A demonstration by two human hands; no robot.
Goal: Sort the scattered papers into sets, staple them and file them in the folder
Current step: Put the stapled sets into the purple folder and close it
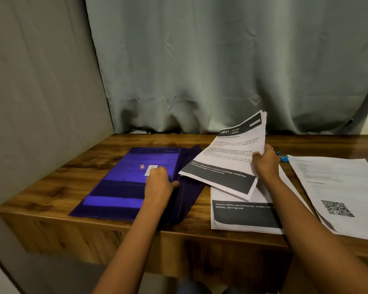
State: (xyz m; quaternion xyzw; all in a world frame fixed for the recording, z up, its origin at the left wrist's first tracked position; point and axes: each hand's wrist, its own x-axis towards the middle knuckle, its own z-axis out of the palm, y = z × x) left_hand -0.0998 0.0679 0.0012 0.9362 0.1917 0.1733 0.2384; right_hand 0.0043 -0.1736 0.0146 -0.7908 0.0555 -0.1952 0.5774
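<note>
My left hand (159, 181) grips the purple folder (123, 187) — I'd open it wider (gap looks narrow) — then slide in the paper set (225, 160) my right hand (264, 163) pinches.

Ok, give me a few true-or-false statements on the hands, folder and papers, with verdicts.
1. The right hand holds a paper set lifted off the table. True.
2. The left hand hangs free, holding nothing. False: it grips the purple folder.
3. The held set's header reads 2641. True.
4. The folder lies right of the papers. False: it lies left of them.
</note>
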